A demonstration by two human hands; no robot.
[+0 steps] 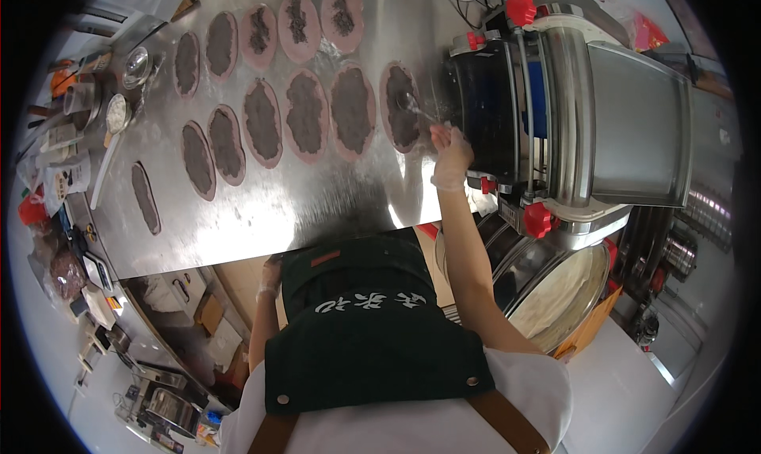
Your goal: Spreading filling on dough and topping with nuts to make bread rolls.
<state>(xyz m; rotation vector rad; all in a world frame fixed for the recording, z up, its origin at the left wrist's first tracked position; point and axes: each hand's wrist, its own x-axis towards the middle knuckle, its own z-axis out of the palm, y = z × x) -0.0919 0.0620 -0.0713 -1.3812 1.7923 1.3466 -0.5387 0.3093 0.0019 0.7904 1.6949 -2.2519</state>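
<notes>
My right hand point(450, 154), in a clear glove, grips a spoon point(417, 108) whose head rests at the dark grey filling on the rightmost pink dough oval point(399, 131). My left hand point(269, 278), also gloved, is low at the steel table's point(317, 202) front edge beside my dark green apron, its fingers partly hidden. Several more flattened pink ovals lie in two rows, most spread with grey paste point(351, 109); some in the back row carry narrower, darker clumped strips point(298, 22). A slim filled oval point(145, 198) lies apart at the front left.
A steel machine with red knobs point(571, 121) stands close right of my right hand, cables behind it. Below are round metal containers point(559, 295). A bowl of white powder point(118, 113), a small steel bowl point(137, 66) and assorted tools crowd the left end. A shelf with boxes point(210, 315) is underneath.
</notes>
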